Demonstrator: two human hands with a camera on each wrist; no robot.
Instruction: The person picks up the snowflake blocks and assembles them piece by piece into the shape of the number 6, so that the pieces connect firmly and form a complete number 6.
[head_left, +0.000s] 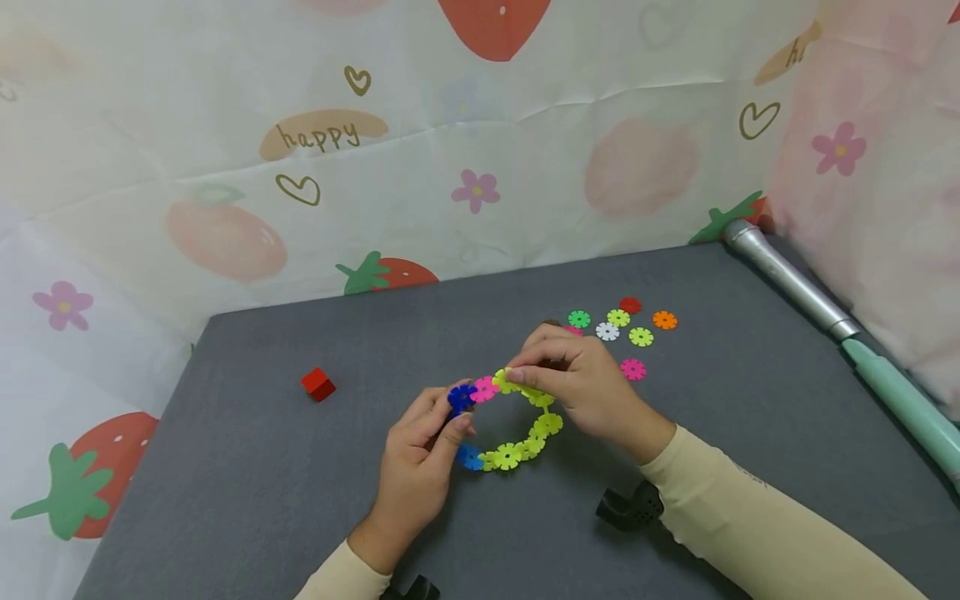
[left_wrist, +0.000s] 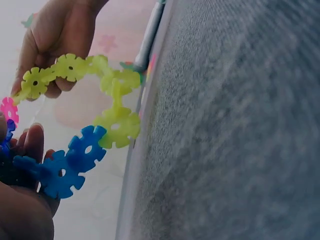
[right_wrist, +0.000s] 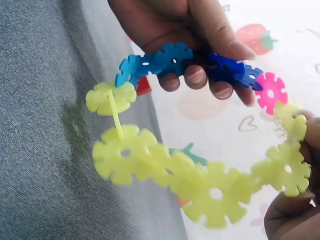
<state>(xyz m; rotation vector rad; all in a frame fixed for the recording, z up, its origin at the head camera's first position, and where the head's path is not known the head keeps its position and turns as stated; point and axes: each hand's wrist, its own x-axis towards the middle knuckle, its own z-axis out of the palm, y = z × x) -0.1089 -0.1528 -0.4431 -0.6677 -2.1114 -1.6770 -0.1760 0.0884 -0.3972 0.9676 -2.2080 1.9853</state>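
Between both hands hangs a ring of interlocked plastic snowflake discs, mostly yellow, with one pink disc and several blue ones. My left hand grips the blue stretch on the ring's left side, thumb toward me. At the upper right, my right hand pinches a yellow disc beside the pink one between thumb and fingers. The ring is held above the grey table. Fingers partly hide the dark blue discs in the left hand.
Loose discs in several colours, among them an orange disc and a white disc, lie behind my right hand. A red cube sits to the left. Along the right edge lies a silver and green microphone-like rod. Printed cloth hangs behind.
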